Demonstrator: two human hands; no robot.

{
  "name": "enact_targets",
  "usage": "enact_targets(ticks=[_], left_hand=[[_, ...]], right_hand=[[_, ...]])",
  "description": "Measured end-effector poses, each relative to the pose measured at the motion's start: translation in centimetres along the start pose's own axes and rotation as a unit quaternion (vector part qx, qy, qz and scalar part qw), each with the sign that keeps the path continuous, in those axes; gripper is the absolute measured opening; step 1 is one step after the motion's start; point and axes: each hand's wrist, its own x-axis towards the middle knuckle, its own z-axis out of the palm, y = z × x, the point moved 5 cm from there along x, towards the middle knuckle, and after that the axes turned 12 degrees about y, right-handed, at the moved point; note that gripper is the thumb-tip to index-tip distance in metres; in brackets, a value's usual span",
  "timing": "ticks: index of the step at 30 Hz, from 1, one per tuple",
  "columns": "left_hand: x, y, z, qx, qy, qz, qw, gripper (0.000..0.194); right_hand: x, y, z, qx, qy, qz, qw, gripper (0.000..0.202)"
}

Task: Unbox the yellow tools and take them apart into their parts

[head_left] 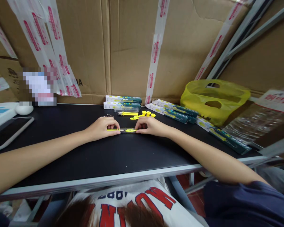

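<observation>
While left hand [109,126] and right hand [145,126] pinch slim yellow tool [129,130], carton [130,56] shows "A"; box print [121,106] illegible.

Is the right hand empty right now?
No, the right hand pinches one end of the slim yellow-and-clear piece, opposite the left hand.

Navy sleeve [236,203], white top [135,189], red lettering [161,198]

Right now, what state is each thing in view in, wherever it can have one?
Left hand, pinching the slim yellow piece
Right hand, pinching its right end
Slim yellow piece, held level
Phone, flat, screen dark
Slim cartons, lying down; closure unclear
Small yellow parts, lying loose
Yellow bag, standing up
Clear bottle, fill unclear
Large cardboard, taped
</observation>
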Motion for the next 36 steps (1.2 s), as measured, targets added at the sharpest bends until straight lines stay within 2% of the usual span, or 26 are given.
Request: enact_targets(ticks=[15, 21, 24, 28, 32, 36], left_hand=[[0.0, -0.1, 0.0, 0.001, -0.004, -0.002, 1.000, 0.034], [0.0, 0.0, 0.0, -0.002, 0.003, -0.008, 1.000, 0.035], [0.0, 0.1, -0.1, 0.004, 0.003, -0.002, 1.000, 0.034], [0.0, 0.2, -0.3, 0.022, 0.011, 0.005, 1.000, 0.032], [-0.1, 0.2, -0.3, 0.041, 0.012, 0.008, 0.999, 0.033], [-0.1, 0.2, -0.2, 0.044, 0.008, 0.009, 0.999, 0.034]], right_hand=[[-0.1, 0.5, -1.0, 0.009, -0.013, 0.033, 0.999, 0.011], [-0.2, 1.0, -2.4, -0.008, 0.020, 0.038, 0.999, 0.010], [-0.1, 1.9, -3.6, -0.062, 0.063, 0.037, 0.995, 0.008], [0.0, 3.2, -4.7, -0.202, 0.116, 0.020, 0.972, 0.004], [0.0, 4.0, -4.4, -0.316, 0.083, 0.010, 0.945, 0.008], [0.2, 4.2, -3.8, -0.368, 0.050, 0.001, 0.928, 0.011]])
